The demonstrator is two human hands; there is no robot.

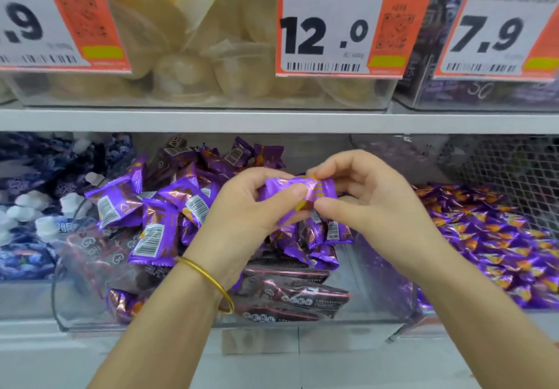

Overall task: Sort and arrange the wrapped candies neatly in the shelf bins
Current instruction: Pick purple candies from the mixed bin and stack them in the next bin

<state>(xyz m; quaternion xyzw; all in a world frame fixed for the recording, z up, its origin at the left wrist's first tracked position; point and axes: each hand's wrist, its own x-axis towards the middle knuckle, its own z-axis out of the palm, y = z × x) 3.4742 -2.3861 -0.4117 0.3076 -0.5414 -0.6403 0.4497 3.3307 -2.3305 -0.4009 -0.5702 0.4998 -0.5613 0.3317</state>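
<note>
Both hands hold one purple wrapped candy (pixel 298 190) above the middle clear bin (pixel 90 325). My left hand (pixel 251 207), with a gold bangle on its wrist, grips the candy's left end and underside. My right hand (pixel 360 198) pinches its right end between thumb and fingers. Below them the bin holds a loose heap of purple wrapped candies (pixel 169 207), several showing barcodes, lying at mixed angles. Dark maroon flat packets (pixel 290 295) lie stacked at the bin's front right.
The right bin holds small purple-and-orange candies (pixel 496 237) with a wire mesh wall (pixel 514 171) behind. The left bin holds blue and white wrapped sweets (pixel 30 207). A white shelf edge (pixel 272 121) runs above, with clear bins and orange price tags (pixel 341 22).
</note>
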